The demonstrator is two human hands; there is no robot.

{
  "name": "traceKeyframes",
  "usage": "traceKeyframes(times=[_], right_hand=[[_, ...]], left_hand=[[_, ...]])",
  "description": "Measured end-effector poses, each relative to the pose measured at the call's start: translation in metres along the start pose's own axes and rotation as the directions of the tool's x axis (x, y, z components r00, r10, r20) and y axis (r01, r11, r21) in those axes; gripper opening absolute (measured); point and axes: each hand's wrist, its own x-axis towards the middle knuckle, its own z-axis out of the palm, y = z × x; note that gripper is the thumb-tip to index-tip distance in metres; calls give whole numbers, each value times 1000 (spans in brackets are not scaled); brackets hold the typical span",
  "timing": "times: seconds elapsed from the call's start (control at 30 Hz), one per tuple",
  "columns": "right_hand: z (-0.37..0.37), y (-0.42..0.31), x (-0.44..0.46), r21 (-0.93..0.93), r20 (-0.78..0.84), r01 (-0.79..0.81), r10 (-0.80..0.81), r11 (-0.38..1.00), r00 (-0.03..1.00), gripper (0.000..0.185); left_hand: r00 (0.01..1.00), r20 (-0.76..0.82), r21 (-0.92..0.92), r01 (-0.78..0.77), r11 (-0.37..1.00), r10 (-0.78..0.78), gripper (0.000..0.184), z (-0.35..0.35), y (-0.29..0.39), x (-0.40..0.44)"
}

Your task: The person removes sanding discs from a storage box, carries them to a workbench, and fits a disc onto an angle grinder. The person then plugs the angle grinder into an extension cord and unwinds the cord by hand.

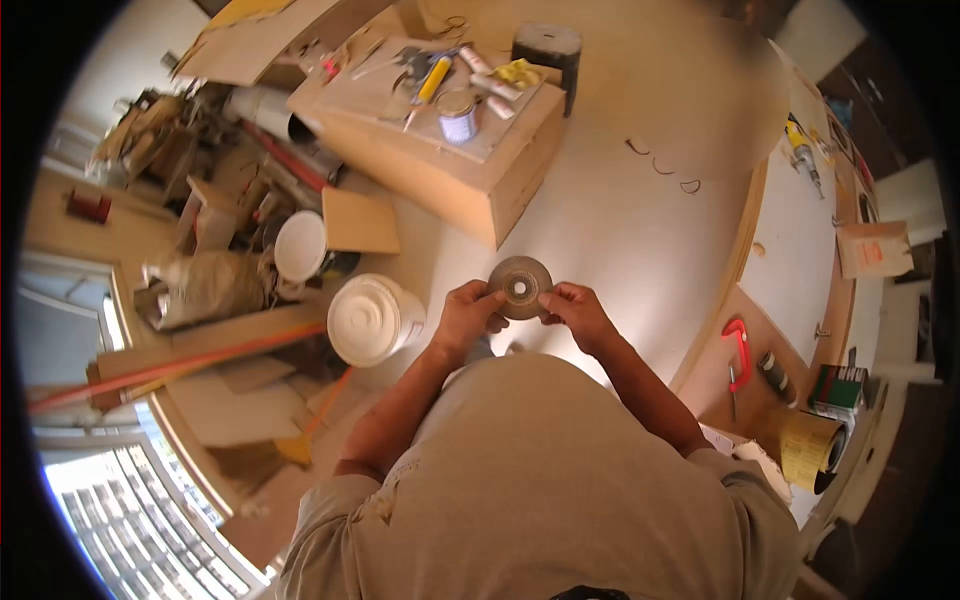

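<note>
A round grey-brown disc (521, 270) with a hole in its centre is held up in front of my body, its flat face toward me. My left hand (470, 315) pinches its lower left edge, with the thumb on the face. At the lower right edge, the thumb and fingers of my right hand (578, 312) grip the same disc. Both hands are closed on it and lie about level with each other. The pale floor shows behind the disc.
A white lidded bucket (364, 318) stands left of my hands. Ahead is a wooden box (450, 165) bearing a can (457, 118) and tubes. On the right, a workbench (790, 250) holds a yellow power tool (802, 150) and a red clamp (738, 352). Scrap wood lies left.
</note>
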Motion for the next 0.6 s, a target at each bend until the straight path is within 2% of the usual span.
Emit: traceKeyframes(times=[0.1, 0.23, 0.33, 0.43, 0.53, 0.6], right_hand=[[-27, -12, 17, 20, -76, -3, 5, 1000, 997, 24], [-73, -31, 51, 33, -236, 47, -38, 998, 971, 32], [-89, -80, 79, 104, -400, 107, -57, 989, 915, 33], [-98, -137, 99, 184, -542, 170, -45, 968, 839, 39], [-124, -166, 120, 140, -618, 231, -97, 963, 780, 38], [-145, -165, 131, 150, -647, 240, -88, 959, 757, 35]], left_hand=[[998, 66, 34, 5, 999, -7, 24, 21, 25, 52], [968, 253, 84, -17, 996, -5, 26, 39, 45, 142], [910, 415, 178, -78, 981, -3, 27, 63, 103, 198], [859, 511, 184, -134, 974, 22, 30, 90, 136, 259], [808, 589, 207, -189, 960, 32, 33, 117, 160, 311], [789, 615, 260, -181, 948, -18, 33, 134, 173, 342]])
